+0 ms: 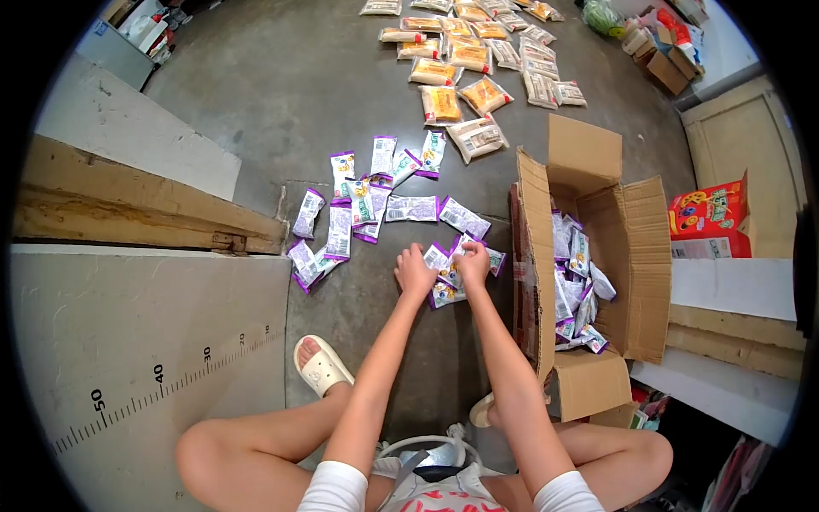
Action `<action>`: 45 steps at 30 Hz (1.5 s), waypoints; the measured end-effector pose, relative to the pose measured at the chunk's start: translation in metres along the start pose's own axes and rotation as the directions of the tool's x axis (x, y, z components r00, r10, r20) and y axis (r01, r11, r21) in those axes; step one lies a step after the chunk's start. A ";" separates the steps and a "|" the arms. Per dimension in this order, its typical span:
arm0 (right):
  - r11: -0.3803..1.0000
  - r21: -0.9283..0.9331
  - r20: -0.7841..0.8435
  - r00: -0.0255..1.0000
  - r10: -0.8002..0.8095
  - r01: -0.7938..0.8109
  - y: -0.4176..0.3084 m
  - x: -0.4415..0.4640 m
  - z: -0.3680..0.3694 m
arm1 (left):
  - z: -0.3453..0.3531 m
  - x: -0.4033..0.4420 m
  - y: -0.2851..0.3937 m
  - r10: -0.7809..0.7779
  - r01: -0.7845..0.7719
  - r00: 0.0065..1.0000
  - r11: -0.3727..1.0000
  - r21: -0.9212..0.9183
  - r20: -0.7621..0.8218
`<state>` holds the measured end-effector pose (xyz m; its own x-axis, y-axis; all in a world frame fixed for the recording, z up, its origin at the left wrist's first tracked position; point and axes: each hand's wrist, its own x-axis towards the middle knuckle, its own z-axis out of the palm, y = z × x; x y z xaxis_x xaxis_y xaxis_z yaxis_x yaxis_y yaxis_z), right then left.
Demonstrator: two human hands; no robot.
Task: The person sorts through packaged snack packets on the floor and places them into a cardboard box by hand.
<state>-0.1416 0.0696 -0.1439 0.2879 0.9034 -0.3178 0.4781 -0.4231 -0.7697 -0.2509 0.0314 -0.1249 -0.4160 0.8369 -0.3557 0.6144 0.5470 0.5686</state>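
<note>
On the floor between my hands lies a small cluster of white-and-purple snack packets (447, 294). My right hand (472, 264) has its fingers pinched on the edge of one snack packet (452, 251) at the top of this cluster. At the left side of the cluster is my left hand (415, 273), its fingers apart and slightly bent, with the thumb side close to the packets. Whether it touches one is hard to make out. More packets of the same kind (412, 208) are scattered on the floor just beyond my hands.
An open cardboard box (644, 264) on the right holds many such packets. Bagged bread-like packs (441, 104) lie in rows farther off. A red package (710, 218) stands beyond the box. A grey panel with a printed ruler (162, 358) borders the left.
</note>
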 end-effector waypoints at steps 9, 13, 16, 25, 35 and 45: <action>0.941 0.292 -0.174 0.958 0.226 -0.169 0.006 -0.028 -0.004 | 0.001 -0.001 -0.024 -0.046 0.052 0.998 0.982 -0.181 0.040; 0.811 0.505 0.251 0.949 0.190 -0.296 0.023 -0.037 -0.004 | 0.003 0.002 -0.043 -0.088 0.096 0.995 0.885 -0.456 0.038; 0.694 0.583 0.461 0.876 0.146 -0.422 0.008 -0.053 -0.009 | -0.007 -0.011 -0.044 0.039 0.145 0.975 0.628 -0.764 0.217; 0.640 0.647 0.560 0.828 -0.029 -0.414 -0.030 -0.077 -0.028 | -0.044 -0.033 -0.032 0.093 0.311 0.930 0.321 -0.895 0.357; 0.730 0.564 0.712 0.676 -0.191 -0.387 -0.093 -0.091 -0.047 | -0.128 -0.053 -0.004 0.237 0.428 0.864 0.118 -0.896 0.444; 0.685 0.645 0.687 0.649 -0.327 -0.338 -0.172 -0.140 -0.089 | -0.208 -0.082 0.030 0.377 0.336 0.850 0.152 -0.930 0.368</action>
<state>-0.1899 0.0099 0.0819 -0.5399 0.7723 -0.3348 -0.3047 -0.5501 -0.7775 -0.3384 -0.0243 0.0756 0.1249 0.9241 -0.3611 -0.6697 0.3470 0.6565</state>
